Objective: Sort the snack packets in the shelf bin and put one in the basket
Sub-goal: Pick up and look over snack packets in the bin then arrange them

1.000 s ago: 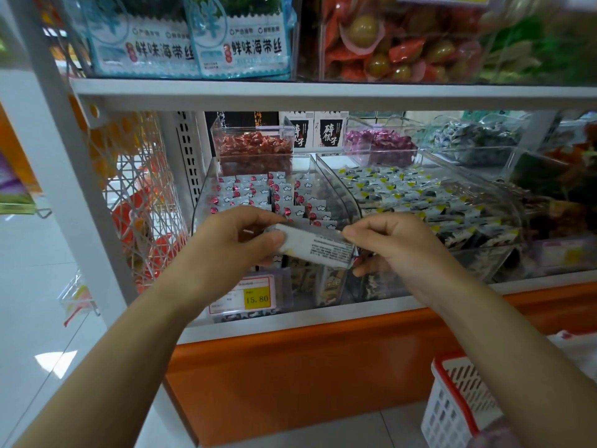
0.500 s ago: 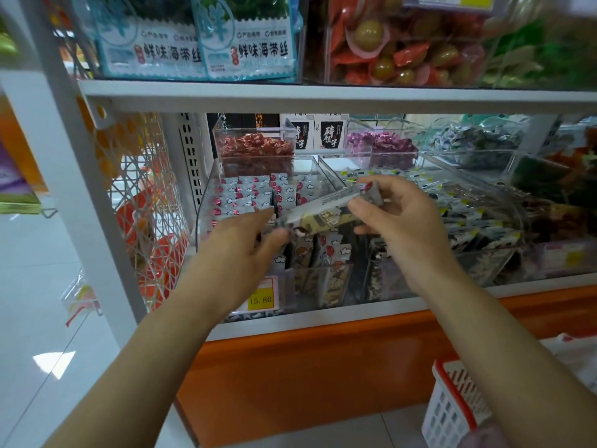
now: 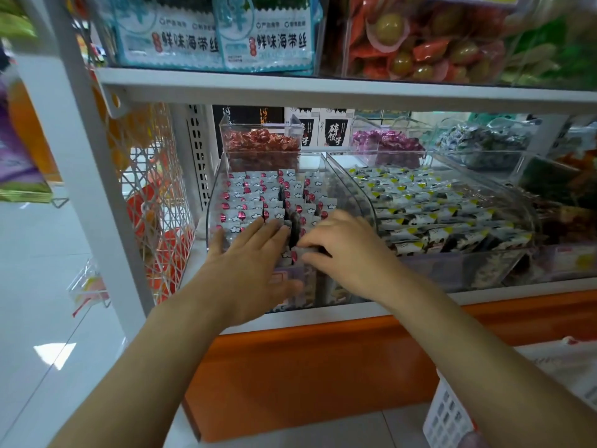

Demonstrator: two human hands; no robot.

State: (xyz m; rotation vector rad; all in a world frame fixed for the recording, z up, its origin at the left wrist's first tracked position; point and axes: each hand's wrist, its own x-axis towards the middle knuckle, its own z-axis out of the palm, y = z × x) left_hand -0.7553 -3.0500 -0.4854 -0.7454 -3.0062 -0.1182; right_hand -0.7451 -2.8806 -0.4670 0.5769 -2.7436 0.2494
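Two hands are seen at one clear shelf bin (image 3: 214, 195). The left hand (image 3: 255, 263) is laid flat, grip released, with straight fingers resting on the red-dotted snack packets (image 3: 245, 205), which stand in rows too many to count. One packet (image 3: 305, 252) at the bin's front is pinched by the right hand (image 3: 349, 250), fingers curled. A second bin (image 3: 452, 270) of yellow-marked packets (image 3: 436, 215) stands just beside. One white basket (image 3: 445, 415) is seen lower right.
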